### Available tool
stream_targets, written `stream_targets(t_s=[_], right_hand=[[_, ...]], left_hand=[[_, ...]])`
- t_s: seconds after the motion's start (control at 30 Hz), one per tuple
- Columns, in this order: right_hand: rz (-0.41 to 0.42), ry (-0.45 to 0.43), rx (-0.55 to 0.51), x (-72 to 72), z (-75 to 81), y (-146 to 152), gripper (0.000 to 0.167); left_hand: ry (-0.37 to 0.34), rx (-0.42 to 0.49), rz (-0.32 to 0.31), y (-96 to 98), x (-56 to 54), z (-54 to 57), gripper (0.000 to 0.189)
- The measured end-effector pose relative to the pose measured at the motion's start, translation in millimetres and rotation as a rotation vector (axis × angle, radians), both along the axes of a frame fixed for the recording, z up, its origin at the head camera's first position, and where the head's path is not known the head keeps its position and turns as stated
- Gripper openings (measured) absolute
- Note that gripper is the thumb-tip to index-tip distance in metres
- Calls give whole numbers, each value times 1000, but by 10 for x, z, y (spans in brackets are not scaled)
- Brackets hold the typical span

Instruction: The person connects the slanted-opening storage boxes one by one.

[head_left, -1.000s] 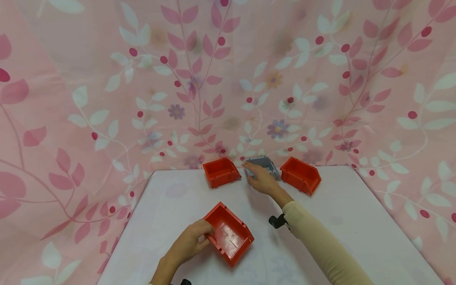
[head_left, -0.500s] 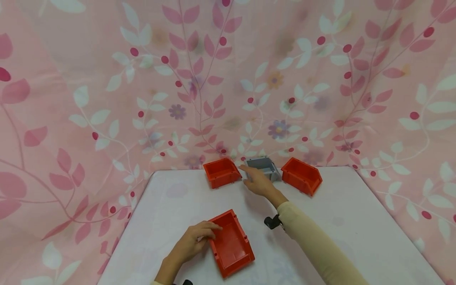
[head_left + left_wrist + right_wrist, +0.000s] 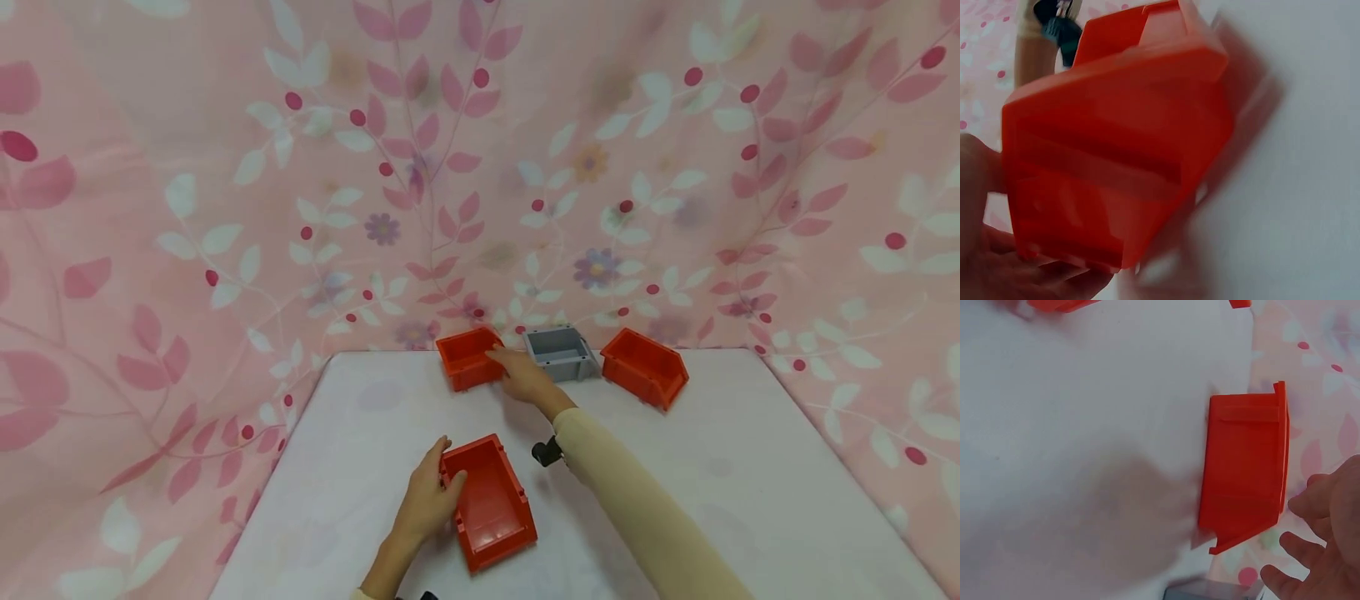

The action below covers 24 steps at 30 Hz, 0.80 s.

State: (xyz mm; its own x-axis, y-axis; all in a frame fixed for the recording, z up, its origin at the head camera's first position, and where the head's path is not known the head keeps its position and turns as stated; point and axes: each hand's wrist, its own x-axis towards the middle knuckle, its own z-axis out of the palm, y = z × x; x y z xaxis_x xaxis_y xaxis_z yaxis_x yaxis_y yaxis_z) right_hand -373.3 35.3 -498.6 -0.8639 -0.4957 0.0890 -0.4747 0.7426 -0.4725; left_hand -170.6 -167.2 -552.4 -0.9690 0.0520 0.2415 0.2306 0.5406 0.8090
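Note:
My left hand (image 3: 429,500) grips a red plastic storage bin (image 3: 491,504) by its left side, thumb over the rim and fingers at the outer wall. The left wrist view shows that bin (image 3: 1110,156) tilted, with fingers (image 3: 1054,281) under its lower end. My right hand (image 3: 521,375) reaches over the right end of another red storage bin (image 3: 465,367) at the back. In the right wrist view this bin (image 3: 1241,462) stands beside the spread fingertips (image 3: 1300,550); I cannot tell whether they touch it.
A grey storage bin (image 3: 558,358) stands just right of my right hand. Farther right is one more red bin (image 3: 645,367). All three back bins stand along the rear edge of the white-covered table (image 3: 712,483), before a floral pink curtain (image 3: 480,167).
My right hand has moved left from the grey bin to the back left red bin. The red bin at my left hand has turned, and the left hand has regripped its side.

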Motion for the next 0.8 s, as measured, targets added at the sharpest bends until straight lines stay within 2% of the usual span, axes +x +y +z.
stream_targets(t_s=[0.07, 0.27, 0.47, 0.57, 0.7, 0.8], right_hand=[[-5, -6, 34, -20, 14, -43, 55], [12, 17, 74, 7, 76, -139, 47], [82, -29, -22, 44, 105, -142, 44], [48, -14, -52, 40, 86, -114, 53], [-33, 26, 26, -5, 13, -83, 69], [-66, 17, 80, -46, -47, -70, 69]], left_hand=[[-32, -30, 25, 62, -12, 7, 60], [-10, -89, 58, 99, -35, 24, 55], [-16, -107, 49, 79, -51, 28, 55], [-22, -115, 48, 86, -61, 15, 55], [-24, -113, 56, 98, -72, 7, 54], [-18, -113, 60, 104, -80, 13, 54]])
